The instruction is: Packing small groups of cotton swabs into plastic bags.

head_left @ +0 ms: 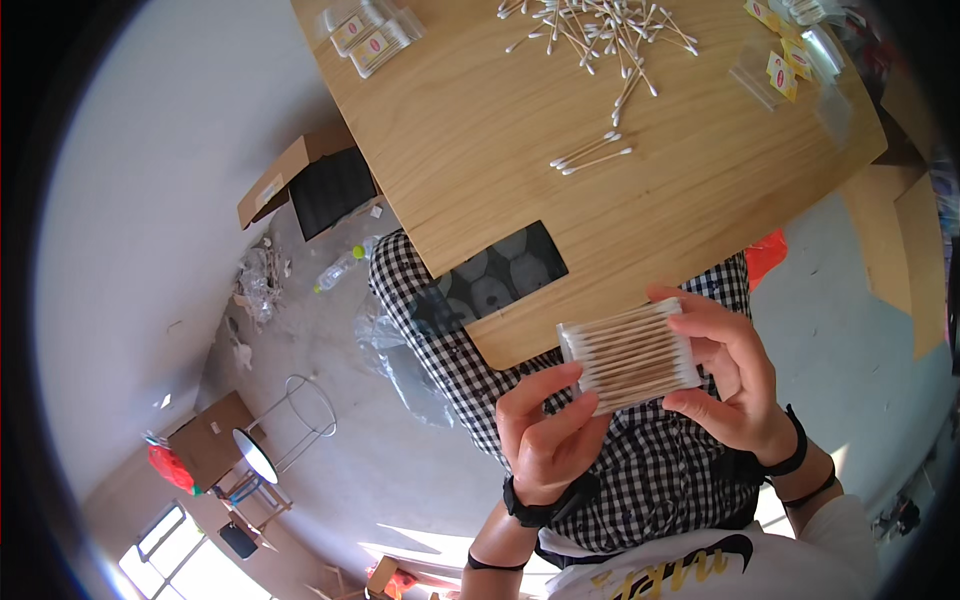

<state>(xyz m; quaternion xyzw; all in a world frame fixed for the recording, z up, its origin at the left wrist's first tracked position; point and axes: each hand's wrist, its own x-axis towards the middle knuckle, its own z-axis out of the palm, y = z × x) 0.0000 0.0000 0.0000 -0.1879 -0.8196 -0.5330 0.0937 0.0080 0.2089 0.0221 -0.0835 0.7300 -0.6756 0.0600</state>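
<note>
Between my two hands, above my lap and just off the table's near edge, is a clear pack of cotton swabs [632, 358] with wooden sticks lying side by side. My left hand [548, 425] grips its left end with thumb and fingers. At the right end my right hand [728, 370] pinches it, thumb below and fingers above. A few loose swabs [590, 152] lie on the wooden table [480, 130] beyond. Farther back spreads a heap of loose cotton swabs [610, 30].
Filled swab packs [372, 40] lie at the far left of the table. Yellow cards [785, 70] and clear plastic sleeves [828, 50] sit at the far right. A dark translucent sheet [510, 270] overhangs the near left edge. Cardboard boxes [290, 180] stand on the floor.
</note>
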